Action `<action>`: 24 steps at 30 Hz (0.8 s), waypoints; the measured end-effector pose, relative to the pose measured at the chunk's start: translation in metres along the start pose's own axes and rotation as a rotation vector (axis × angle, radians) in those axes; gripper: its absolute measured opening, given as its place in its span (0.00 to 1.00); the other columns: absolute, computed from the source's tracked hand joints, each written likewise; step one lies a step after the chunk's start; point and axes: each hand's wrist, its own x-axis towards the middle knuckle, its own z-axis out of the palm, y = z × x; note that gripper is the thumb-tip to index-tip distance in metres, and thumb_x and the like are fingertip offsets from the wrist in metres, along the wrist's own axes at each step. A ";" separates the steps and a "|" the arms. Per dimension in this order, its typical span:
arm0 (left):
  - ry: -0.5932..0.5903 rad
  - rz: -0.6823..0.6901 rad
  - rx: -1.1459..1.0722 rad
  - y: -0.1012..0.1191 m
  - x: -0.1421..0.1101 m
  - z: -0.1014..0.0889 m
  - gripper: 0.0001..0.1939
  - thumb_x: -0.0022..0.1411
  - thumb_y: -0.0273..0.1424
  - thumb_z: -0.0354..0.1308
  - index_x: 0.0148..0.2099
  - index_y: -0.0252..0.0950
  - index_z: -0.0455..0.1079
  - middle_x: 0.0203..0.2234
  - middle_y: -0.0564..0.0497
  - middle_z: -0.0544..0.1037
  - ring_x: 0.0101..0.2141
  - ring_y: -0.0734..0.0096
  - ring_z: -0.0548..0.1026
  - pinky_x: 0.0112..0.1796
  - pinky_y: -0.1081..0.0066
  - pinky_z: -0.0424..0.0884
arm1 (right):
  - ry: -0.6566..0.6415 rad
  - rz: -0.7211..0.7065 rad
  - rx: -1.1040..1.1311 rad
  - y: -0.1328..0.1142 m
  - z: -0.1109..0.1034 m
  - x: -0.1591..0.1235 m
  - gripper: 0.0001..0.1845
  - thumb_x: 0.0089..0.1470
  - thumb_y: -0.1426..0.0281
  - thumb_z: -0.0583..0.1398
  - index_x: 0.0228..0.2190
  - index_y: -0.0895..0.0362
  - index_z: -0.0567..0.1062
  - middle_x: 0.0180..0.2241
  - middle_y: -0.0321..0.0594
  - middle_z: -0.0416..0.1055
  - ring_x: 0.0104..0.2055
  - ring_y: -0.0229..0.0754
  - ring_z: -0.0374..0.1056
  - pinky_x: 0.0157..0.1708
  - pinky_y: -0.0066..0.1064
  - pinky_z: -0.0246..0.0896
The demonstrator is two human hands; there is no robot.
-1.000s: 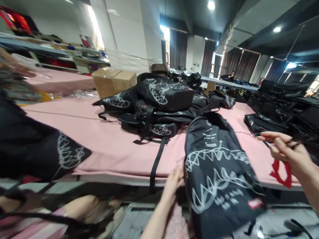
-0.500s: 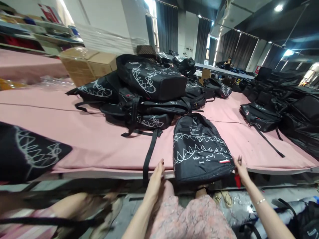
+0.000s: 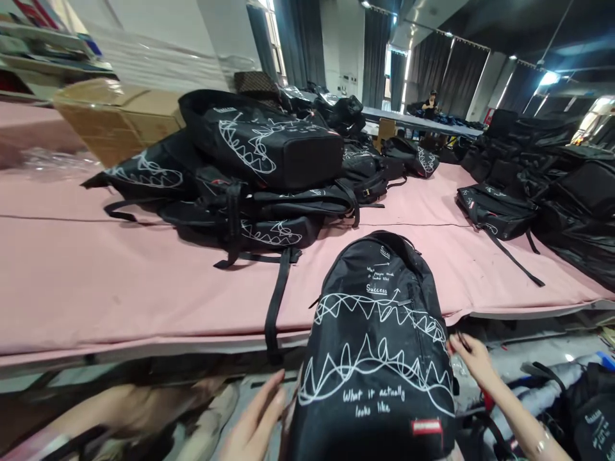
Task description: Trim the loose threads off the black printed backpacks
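Note:
A black backpack with white scribbled lines and lettering stands tilted in front of me, over the table's near edge, its printed front facing up. Close to its left side is my left hand, fingers stretched and holding nothing. My right hand is at the bag's right side, fingers curled round a small dark tool that looks like thread snips. Whether those fingers also press on the bag is hard to make out. The bag's lower end runs out of view at the bottom.
A pile of similar black backpacks lies on the pink-covered table, one strap hanging over its edge. Another backpack and a large black heap are to the right. A cardboard box stands behind. Someone is far back.
The backpack has come off the table toward me and tipped up, looking larger. Both hands have moved down and nearer with it. The black printed piece at far left is out of view.

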 end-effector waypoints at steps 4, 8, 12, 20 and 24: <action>-0.005 0.196 0.027 0.045 0.056 0.018 0.30 0.50 0.47 0.52 0.52 0.36 0.66 0.53 0.44 0.68 0.53 0.56 0.66 0.55 0.60 0.57 | 0.104 0.034 -0.006 -0.019 0.023 0.076 0.20 0.49 0.54 0.54 0.26 0.57 0.74 0.28 0.42 0.73 0.34 0.48 0.67 0.35 0.34 0.59; 0.040 0.250 0.002 0.089 0.114 0.055 0.30 0.46 0.42 0.57 0.50 0.31 0.67 0.52 0.38 0.68 0.52 0.52 0.66 0.54 0.59 0.58 | 0.180 0.075 0.016 -0.031 0.053 0.106 0.16 0.43 0.57 0.59 0.17 0.55 0.66 0.18 0.38 0.66 0.26 0.46 0.64 0.28 0.33 0.55; 0.124 0.252 -0.067 0.098 0.135 0.082 0.27 0.48 0.42 0.56 0.46 0.29 0.69 0.44 0.37 0.74 0.47 0.52 0.70 0.50 0.59 0.62 | 0.201 0.050 0.141 -0.036 0.055 0.090 0.18 0.40 0.55 0.61 0.17 0.55 0.64 0.17 0.34 0.62 0.24 0.42 0.60 0.25 0.30 0.53; 0.085 0.263 -0.224 0.099 0.107 0.053 0.23 0.44 0.48 0.58 0.36 0.33 0.69 0.27 0.51 0.75 0.32 0.65 0.73 0.34 0.71 0.70 | 0.122 -0.045 0.561 -0.070 0.029 0.044 0.20 0.43 0.52 0.62 0.25 0.56 0.67 0.21 0.33 0.62 0.24 0.38 0.59 0.25 0.28 0.56; 0.097 0.251 -0.277 0.101 0.098 0.025 0.18 0.42 0.45 0.61 0.31 0.37 0.68 0.25 0.55 0.74 0.31 0.66 0.73 0.33 0.71 0.71 | 0.071 -0.022 0.976 -0.092 0.032 0.022 0.15 0.44 0.57 0.64 0.27 0.55 0.70 0.21 0.33 0.64 0.23 0.38 0.62 0.25 0.29 0.59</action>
